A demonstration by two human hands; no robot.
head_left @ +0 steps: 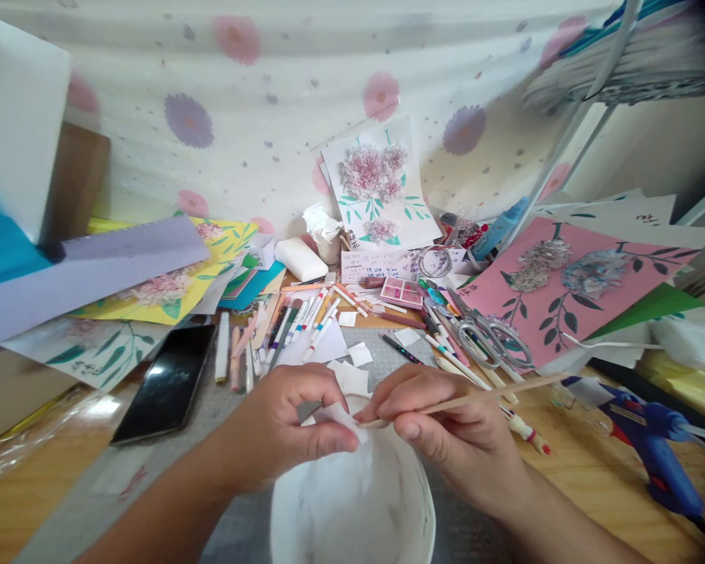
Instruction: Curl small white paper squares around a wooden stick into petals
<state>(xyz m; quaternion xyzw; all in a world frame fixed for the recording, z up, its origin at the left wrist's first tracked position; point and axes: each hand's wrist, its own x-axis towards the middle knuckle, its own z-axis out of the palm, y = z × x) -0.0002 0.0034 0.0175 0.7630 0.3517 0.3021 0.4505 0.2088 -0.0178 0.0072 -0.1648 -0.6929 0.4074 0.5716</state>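
Between thumb and fingers, my left hand (pixel 294 427) pinches a small piece of white paper (pixel 341 423). My right hand (pixel 450 427) grips a thin wooden stick (pixel 499 392), whose tip meets the edge of that paper. Both hands are close together, raised over a white bowl (pixel 426 501) that looks pale inside. Small white paper squares (pixel 361 355) lie on the grey mat beyond the fingers. My hands hide part of the bowl's far rim.
A black phone (pixel 168 384) lies to the left. Several markers (pixel 320 329) are spread behind the hands. Scissors (pixel 487 341) and a blue glue gun (pixel 646 439) lie on the right. Flower pictures on pink card (pixel 587 345), yellow card (pixel 173 309) and white card (pixel 408 157) stand around.
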